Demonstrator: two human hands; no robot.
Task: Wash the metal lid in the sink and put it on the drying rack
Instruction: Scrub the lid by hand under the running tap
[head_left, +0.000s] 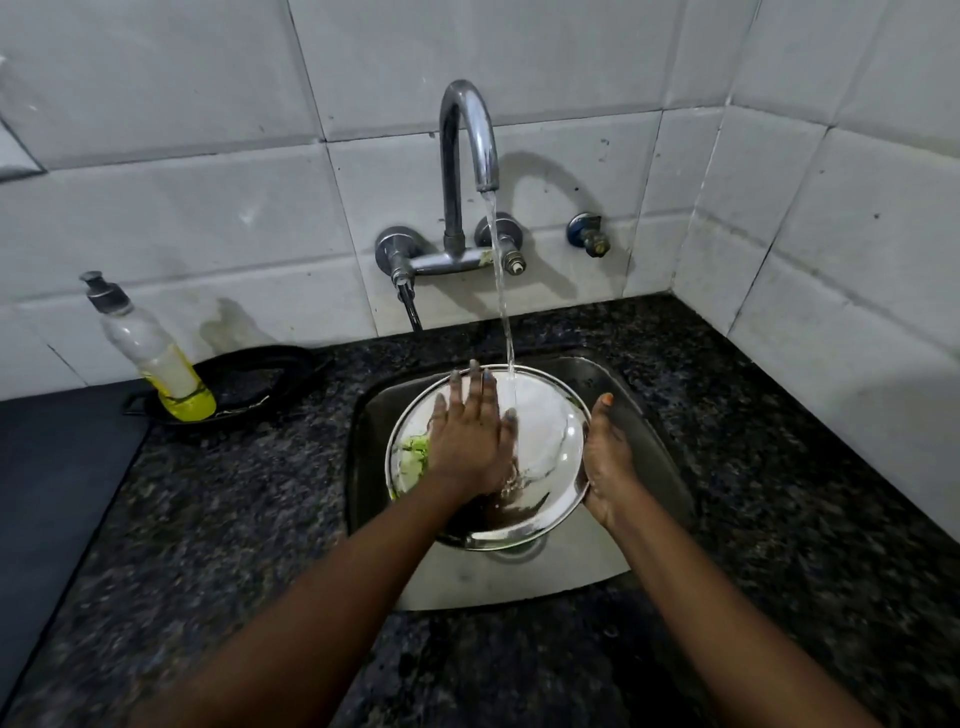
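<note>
A round shiny metal lid (545, 441) is held tilted over the steel sink (519, 582), under a stream of water (503, 291) from the curved tap (465, 135). My right hand (608, 457) grips the lid's right rim. My left hand (470, 436) lies flat on the lid's face, fingers spread. A green scrubber (414, 457) shows on the lid by the left edge of that hand. Water splashes near the lid's middle.
A dish-soap bottle (156, 358) with yellow liquid leans in a black pan (254, 384) on the dark granite counter (753, 415) at the left. A black stove edge (52, 467) lies further left. White tiled walls close the back and right. No drying rack shows.
</note>
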